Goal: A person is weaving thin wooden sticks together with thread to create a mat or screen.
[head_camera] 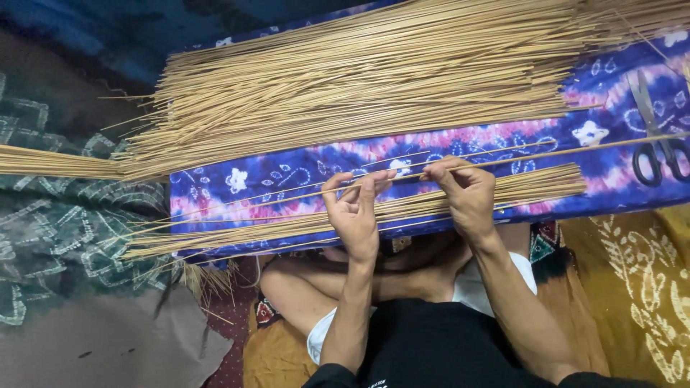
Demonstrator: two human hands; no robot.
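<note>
Both hands, left hand and right hand, pinch one thin bamboo stick over the batik cushion; small sorted bundle near, large pile far, seemingly mostly unsorted.

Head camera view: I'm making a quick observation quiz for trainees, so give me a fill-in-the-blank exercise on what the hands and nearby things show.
1. Both the left hand and the right hand pinch one thin ____ between their fingertips.
2. The big pile of sticks lies on a blue and pink patterned ____.
3. At the right edge lies a pair of ____ with black handles.
4. The small bundle of sticks lies ____ the person than the big pile.

Missing words: stick; cloth; scissors; nearer
</note>
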